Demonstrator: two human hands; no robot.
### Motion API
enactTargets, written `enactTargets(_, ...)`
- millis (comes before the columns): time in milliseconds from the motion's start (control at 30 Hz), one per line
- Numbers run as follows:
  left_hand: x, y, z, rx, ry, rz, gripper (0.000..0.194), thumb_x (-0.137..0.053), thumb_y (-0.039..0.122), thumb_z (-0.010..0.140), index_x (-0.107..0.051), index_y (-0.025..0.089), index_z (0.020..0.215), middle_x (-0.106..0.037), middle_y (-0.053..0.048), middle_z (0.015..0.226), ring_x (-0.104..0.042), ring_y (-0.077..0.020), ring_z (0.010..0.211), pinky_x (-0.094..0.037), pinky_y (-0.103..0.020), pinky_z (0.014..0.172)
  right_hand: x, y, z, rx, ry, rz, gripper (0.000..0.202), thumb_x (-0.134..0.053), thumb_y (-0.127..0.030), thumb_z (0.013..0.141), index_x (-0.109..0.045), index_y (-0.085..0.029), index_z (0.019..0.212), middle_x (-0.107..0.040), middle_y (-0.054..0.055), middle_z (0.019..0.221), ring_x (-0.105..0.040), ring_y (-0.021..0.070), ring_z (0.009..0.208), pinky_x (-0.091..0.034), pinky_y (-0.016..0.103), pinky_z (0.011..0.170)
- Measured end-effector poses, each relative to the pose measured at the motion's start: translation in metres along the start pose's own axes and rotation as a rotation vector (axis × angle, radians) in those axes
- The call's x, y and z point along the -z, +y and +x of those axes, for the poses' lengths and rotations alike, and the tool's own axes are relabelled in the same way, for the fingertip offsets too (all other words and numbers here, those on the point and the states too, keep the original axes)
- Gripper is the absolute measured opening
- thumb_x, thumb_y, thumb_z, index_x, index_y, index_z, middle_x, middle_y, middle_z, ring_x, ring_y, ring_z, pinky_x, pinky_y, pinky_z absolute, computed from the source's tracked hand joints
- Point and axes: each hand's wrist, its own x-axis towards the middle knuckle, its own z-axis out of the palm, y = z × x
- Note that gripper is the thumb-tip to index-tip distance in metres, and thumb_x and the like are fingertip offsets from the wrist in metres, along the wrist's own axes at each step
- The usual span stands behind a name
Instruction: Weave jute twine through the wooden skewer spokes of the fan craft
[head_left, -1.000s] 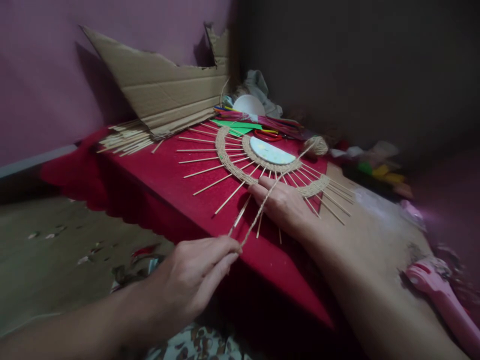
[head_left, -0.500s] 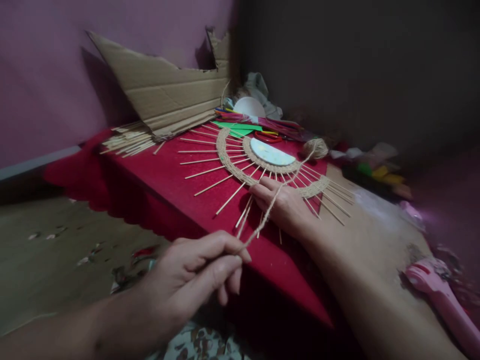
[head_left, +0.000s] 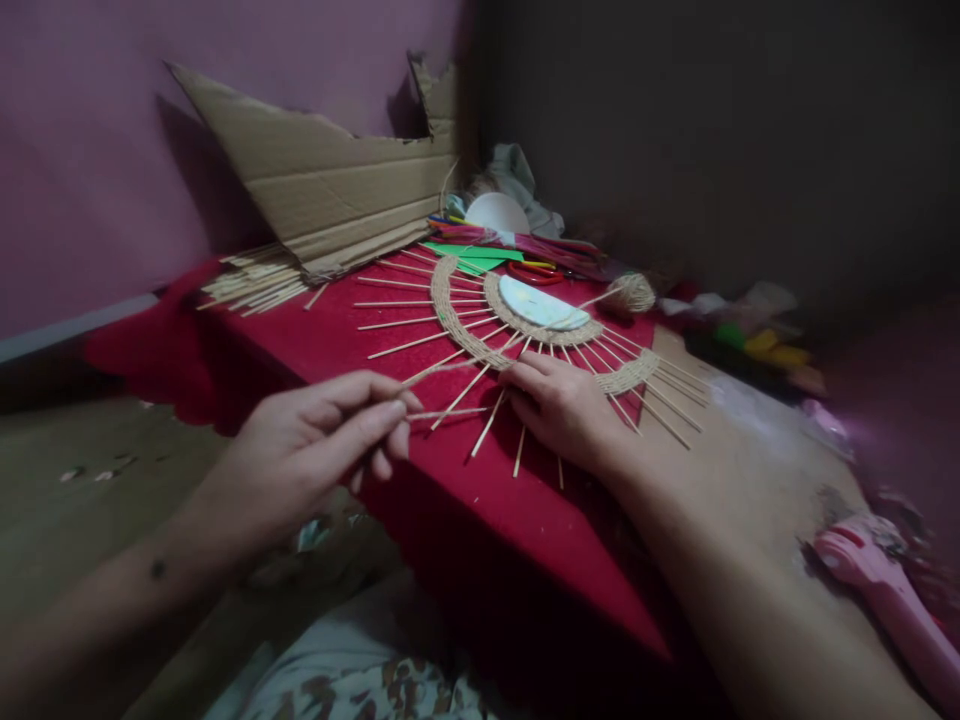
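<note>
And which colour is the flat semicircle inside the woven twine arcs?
The flat semicircle is pale blue with yellowish patches; best in head view.

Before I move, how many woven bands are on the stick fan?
2: an inner band hugging the pale blue half circle, and an outer band farther out, partly covered by the right hand.

one pale-blue half-disc (head_left: 541,302), two woven arcs (head_left: 450,315) around its curved side, two hands (head_left: 330,430) (head_left: 566,405) before it, one twine ball (head_left: 636,294) at its right
</note>
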Motion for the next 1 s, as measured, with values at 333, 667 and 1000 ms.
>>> enactTargets(333,0.011,0.017,0.112,-0.074,0.095,0.008,0.009,-0.054,0.022,0.082,-0.057,0.014,0.079,-0.058,0.000,0.059,-0.051,-0.0064,0.042,-0.038,-0.015,0.037,0.006,-0.004,-0.006,-0.101,0.050,0.257,0.037,-0.050,-0.012,0.070,-0.056,-0.017,0.106,-0.057,0.007,0.097,-0.055,0.0166,0.080,-0.043,0.029,0.069)
enactTargets(667,0.011,0.021,0.125,0.026,0.031,0.123,0.023,-0.054,0.020,0.085,-0.053,0.015,0.063,-0.052,0.002,0.047,-0.041,-0.0034,0.034,-0.029,-0.014,0.036,0.005,-0.005,-0.006,-0.111,0.043,0.276,0.040,-0.050,-0.012,0.071,-0.053,-0.017,0.110,-0.056,0.009,0.101,-0.057,0.0180,0.083,-0.045,0.031,0.072)
enactTargets(1000,0.014,0.008,0.130,-0.063,0.026,0.158,0.014,-0.054,0.018,0.082,-0.058,0.015,0.070,-0.061,0.000,0.056,-0.051,-0.0058,0.041,-0.035,-0.015,0.038,0.017,-0.006,0.037,-0.166,-0.074,0.069,0.021,-0.046,-0.018,0.086,-0.066,-0.018,0.089,-0.062,0.007,0.091,-0.056,0.0161,0.076,-0.040,0.030,0.067)
